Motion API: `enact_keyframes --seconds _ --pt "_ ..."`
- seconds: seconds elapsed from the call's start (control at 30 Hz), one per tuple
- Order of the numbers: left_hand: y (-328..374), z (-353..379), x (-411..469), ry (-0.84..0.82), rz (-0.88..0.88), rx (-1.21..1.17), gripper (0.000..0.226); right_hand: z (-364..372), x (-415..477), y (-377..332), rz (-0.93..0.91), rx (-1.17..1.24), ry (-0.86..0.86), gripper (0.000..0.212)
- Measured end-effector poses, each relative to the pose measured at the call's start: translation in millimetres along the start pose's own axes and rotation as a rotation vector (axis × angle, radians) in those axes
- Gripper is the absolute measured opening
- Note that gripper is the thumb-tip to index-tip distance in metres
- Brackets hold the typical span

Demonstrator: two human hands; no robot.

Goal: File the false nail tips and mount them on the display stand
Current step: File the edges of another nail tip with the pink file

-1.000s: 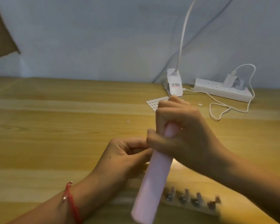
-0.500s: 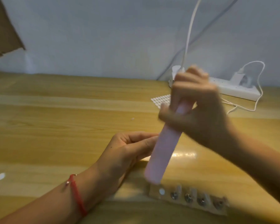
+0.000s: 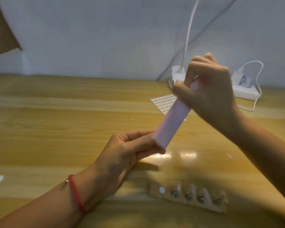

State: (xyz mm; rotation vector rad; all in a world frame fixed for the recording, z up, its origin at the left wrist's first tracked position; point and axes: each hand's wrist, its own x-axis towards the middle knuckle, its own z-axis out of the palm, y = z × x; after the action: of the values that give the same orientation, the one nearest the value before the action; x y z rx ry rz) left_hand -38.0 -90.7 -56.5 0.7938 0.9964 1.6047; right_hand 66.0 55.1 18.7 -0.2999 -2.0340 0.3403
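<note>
While the right hand grips the upper end of the pink file block, fingers and thumb curled round it, the block slants down and leftward above the wooden table. Its lower end meets the thumb and forefinger of the left hand, which reach out close together. The block hides their tips, so I cannot tell whether they pinch a nail tip. A red bracelet circles that wrist.

Near the front edge lies the display stand (blurred), flat on the table, with a white dot at its left end and four shiny studs beside it, pale tips rising by them. Behind the hands lie a white sticker sheet, a lamp base and a power strip by the wall.
</note>
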Motion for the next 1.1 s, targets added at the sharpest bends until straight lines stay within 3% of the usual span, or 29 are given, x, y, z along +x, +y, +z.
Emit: enact_keyframes --seconds 0.13,0.27,0.3,0.43,0.57,0.7,0.83,0.93,1.0,1.1 --pt "1 0 -1 -0.064 0.008 0.007 0.042 20 -38 -20 -0.247 0.062 -0.25 0.027" --pt "0 -1 1 0.009 0.003 -0.014 0.052 5 -3 0 0.042 0.044 -0.033 0.023" --pt "0 -1 0 0.001 -0.003 -0.001 0.049 5 -5 -1 0.056 0.052 -0.044 0.024" --pt "0 2 -2 -0.052 -0.031 0.046 0.013 11 -41 -16 -0.178 0.08 -0.267 0.029" --pt "1 2 0 0.001 -0.055 0.0 0.02 1 -14 3 0.094 0.089 -0.036 0.023" --pt "3 4 -1 -0.06 -0.031 0.003 0.017 18 -43 -16 -0.173 0.13 -0.248 0.028" --pt "0 1 1 -0.004 -0.021 -0.031 0.036 9 -14 5 0.118 0.121 -0.02 0.023" --pt "1 3 -2 -0.06 -0.011 0.01 0.027 21 -44 -16 -0.046 0.168 -0.181 0.029" --pt "1 6 -2 -0.042 0.006 0.069 0.021 16 -48 -12 -0.114 0.154 -0.197 0.027" --pt "-3 6 -1 0.099 0.041 0.092 0.024 5 -25 9 0.154 0.126 0.008 0.024"
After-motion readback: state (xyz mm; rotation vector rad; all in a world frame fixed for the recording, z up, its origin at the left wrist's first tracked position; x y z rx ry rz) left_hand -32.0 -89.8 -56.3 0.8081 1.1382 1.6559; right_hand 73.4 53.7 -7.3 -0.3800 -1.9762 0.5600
